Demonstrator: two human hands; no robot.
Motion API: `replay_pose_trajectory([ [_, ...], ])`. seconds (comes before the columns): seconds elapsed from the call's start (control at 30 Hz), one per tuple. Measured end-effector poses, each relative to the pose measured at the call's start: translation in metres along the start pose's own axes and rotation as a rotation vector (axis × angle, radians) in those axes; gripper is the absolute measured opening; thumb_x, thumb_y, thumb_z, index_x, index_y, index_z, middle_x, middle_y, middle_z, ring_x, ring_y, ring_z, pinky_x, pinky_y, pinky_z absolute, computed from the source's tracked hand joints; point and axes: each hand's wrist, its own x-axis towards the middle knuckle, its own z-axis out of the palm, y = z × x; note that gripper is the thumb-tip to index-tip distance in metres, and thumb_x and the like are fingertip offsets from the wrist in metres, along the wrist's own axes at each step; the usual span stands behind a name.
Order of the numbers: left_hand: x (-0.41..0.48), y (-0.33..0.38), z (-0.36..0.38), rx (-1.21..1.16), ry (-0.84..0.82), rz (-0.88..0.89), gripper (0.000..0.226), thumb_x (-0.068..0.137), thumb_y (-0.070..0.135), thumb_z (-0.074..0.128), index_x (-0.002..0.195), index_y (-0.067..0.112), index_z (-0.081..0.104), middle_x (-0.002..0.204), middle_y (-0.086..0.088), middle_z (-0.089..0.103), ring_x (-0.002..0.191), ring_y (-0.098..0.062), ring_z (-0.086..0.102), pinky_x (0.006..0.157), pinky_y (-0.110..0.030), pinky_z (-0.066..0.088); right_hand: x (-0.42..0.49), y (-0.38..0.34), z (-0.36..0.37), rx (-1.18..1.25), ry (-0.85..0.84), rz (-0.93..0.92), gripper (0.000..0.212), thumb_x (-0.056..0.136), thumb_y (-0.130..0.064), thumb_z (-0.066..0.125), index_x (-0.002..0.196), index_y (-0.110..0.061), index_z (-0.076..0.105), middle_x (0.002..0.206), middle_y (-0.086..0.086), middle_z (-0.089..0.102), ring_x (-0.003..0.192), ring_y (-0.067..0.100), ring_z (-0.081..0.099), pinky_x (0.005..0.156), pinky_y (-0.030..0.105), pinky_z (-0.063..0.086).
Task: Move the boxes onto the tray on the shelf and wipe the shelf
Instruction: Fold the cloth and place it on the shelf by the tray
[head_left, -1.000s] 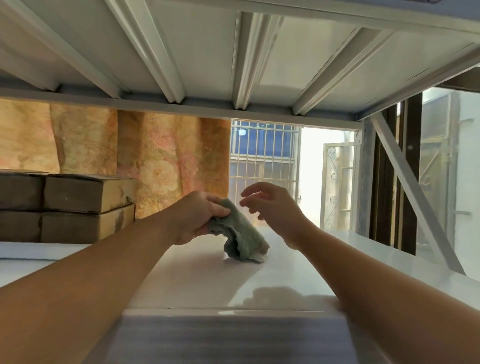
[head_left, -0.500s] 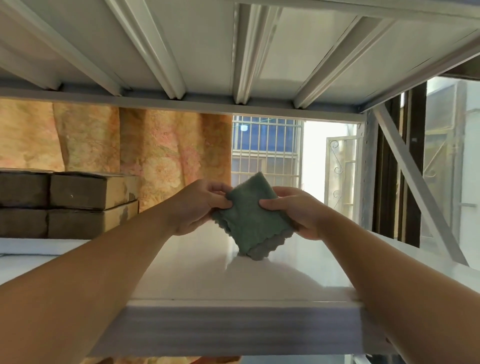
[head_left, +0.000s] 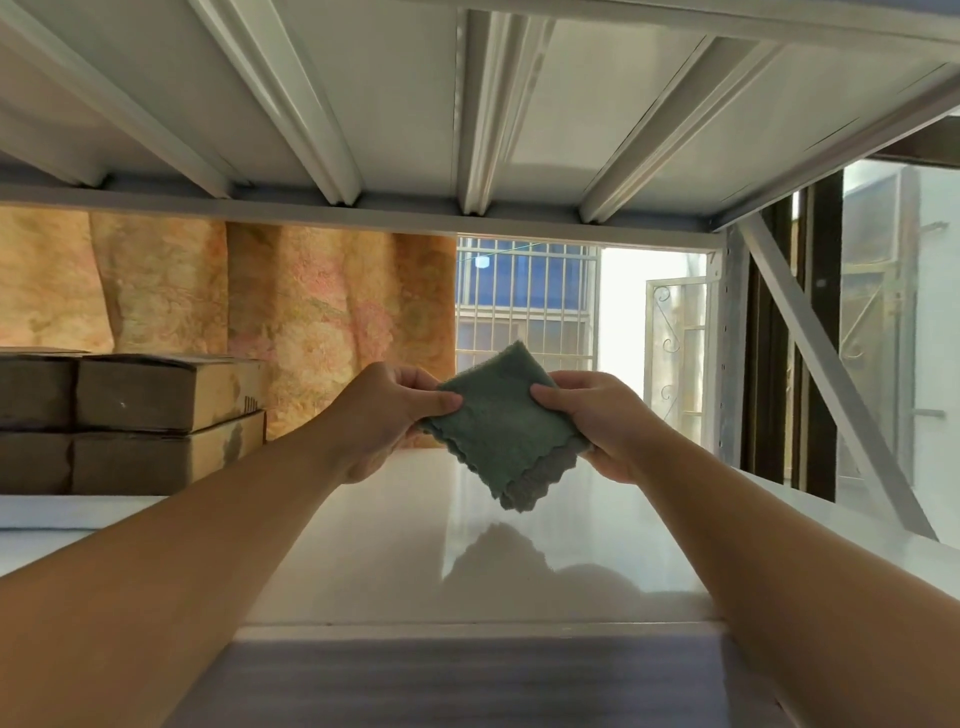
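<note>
Boxes (head_left: 156, 415) stacked at 9 o'clock, apparently on the white tray (head_left: 78, 512), so move step looks done; shelf (head_left: 415, 571) wipe looks pending. Green cloth (head_left: 498, 426) at centre, above shelf, folded square held as diamond: corners at 12 and 6, no real long axis. Left hand (head_left: 384, 415) and right hand (head_left: 597, 421) pinch its 9 and 3 corners

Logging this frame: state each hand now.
Left hand: pinching the folded green terry cloth.
Right hand: pinching the same cloth's opposite side.
</note>
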Motion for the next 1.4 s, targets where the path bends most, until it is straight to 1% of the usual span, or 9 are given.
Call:
replay_pose_trajectory([
  [0.1, -0.001, -0.001, 0.005, 0.034, 0.000, 0.010, 0.022, 0.081, -0.010, 0.060, 0.071, 0.007, 0.050, 0.071, -0.008, 0.052, 0.068, -0.018, 0.052, 0.061, -0.024, 0.046, 0.002, 0.002, -0.001, -0.055, 0.043, -0.009, 0.010, 0.091, -0.007, 0.059, 0.097, -0.005, 0.067, 0.089, 0.013, 0.065, 0.083, 0.026, 0.061, 0.075, 0.035, 0.055],
  [0.3, -0.007, -0.001, 0.005, 0.289, -0.142, 0.003, 0.040, 0.082, 0.000, 0.061, 0.115, 0.020, 0.050, 0.091, -0.002, 0.063, 0.079, -0.017, 0.060, 0.056, -0.023, 0.049, -0.004, 0.000, 0.009, -0.182, -0.110, -0.065, 0.007, 0.091, -0.010, 0.058, 0.094, -0.012, 0.064, 0.089, 0.007, 0.066, 0.080, 0.021, 0.063, 0.067, 0.031, 0.055],
  [0.4, -0.008, -0.003, 0.008, 0.220, -0.188, 0.002, 0.011, 0.086, 0.015, 0.065, 0.096, 0.017, 0.067, 0.081, 0.003, 0.074, 0.074, -0.014, 0.069, 0.057, -0.023, 0.054, -0.003, -0.001, 0.014, -0.215, -0.032, -0.175, 0.009, 0.088, -0.010, 0.062, 0.090, -0.016, 0.068, 0.085, 0.004, 0.070, 0.077, 0.017, 0.065, 0.065, 0.026, 0.055],
  [0.53, -0.005, -0.007, 0.009, 0.121, -0.186, -0.076, 0.013, 0.091, 0.013, 0.058, 0.099, 0.009, 0.067, 0.092, -0.007, 0.073, 0.080, -0.019, 0.071, 0.065, -0.028, 0.060, -0.005, -0.008, 0.010, -0.175, 0.050, -0.246, 0.012, 0.083, -0.010, 0.068, 0.092, -0.018, 0.071, 0.085, -0.001, 0.072, 0.074, 0.010, 0.066, 0.064, 0.019, 0.055],
  [0.67, -0.006, -0.005, 0.004, -0.021, -0.166, -0.085, 0.016, 0.094, 0.007, 0.052, 0.093, 0.003, 0.068, 0.093, -0.015, 0.071, 0.082, -0.023, 0.069, 0.069, -0.029, 0.061, -0.007, -0.007, 0.011, -0.298, -0.159, -0.140, 0.037, 0.079, -0.006, 0.073, 0.113, -0.016, 0.065, 0.102, 0.006, 0.070, 0.086, 0.018, 0.067, 0.071, 0.027, 0.060],
  [0.87, -0.008, -0.005, 0.006, -0.054, -0.115, -0.119, 0.020, 0.094, 0.004, 0.051, 0.092, 0.008, 0.070, 0.086, -0.010, 0.074, 0.076, -0.018, 0.072, 0.063, -0.026, 0.060, -0.012, -0.010, 0.018, -0.495, -0.039, -0.334, 0.023, 0.080, 0.003, 0.063, 0.084, -0.020, 0.067, 0.087, 0.010, 0.070, 0.075, 0.015, 0.063, 0.069, 0.028, 0.057],
  [1.03, -0.008, -0.002, 0.004, -0.080, -0.065, -0.122, 0.020, 0.095, 0.013, 0.052, 0.096, 0.012, 0.072, 0.091, -0.011, 0.074, 0.077, -0.019, 0.071, 0.065, -0.028, 0.061, -0.011, -0.012, 0.015, -0.328, -0.078, -0.332, 0.044, 0.088, 0.011, 0.047, 0.079, -0.025, 0.073, 0.078, -0.007, 0.069, 0.069, 0.000, 0.065, 0.060, 0.015, 0.053],
  [1.2, -0.008, 0.003, 0.004, -0.164, -0.082, -0.129, 0.025, 0.096, 0.012, 0.049, 0.087, 0.010, 0.072, 0.077, -0.006, 0.075, 0.064, -0.012, 0.071, 0.058, -0.024, 0.060, -0.012, -0.015, 0.012, -0.091, -0.199, -0.227, 0.046, 0.091, 0.014, 0.040, 0.082, -0.015, 0.075, 0.086, -0.003, 0.071, 0.079, 0.012, 0.067, 0.067, 0.024, 0.057],
  [1.4, -0.012, 0.008, 0.007, -0.307, -0.139, -0.119, 0.029, 0.097, 0.001, 0.039, 0.089, 0.001, 0.068, 0.080, -0.012, 0.076, 0.074, -0.020, 0.073, 0.073, -0.030, 0.060, -0.014, -0.010, 0.016, -0.384, -0.234, -0.300, 0.046, 0.086, 0.019, 0.044, 0.088, -0.015, 0.076, 0.101, 0.018, 0.065, 0.090, 0.027, 0.059, 0.085, 0.041, 0.053],
])
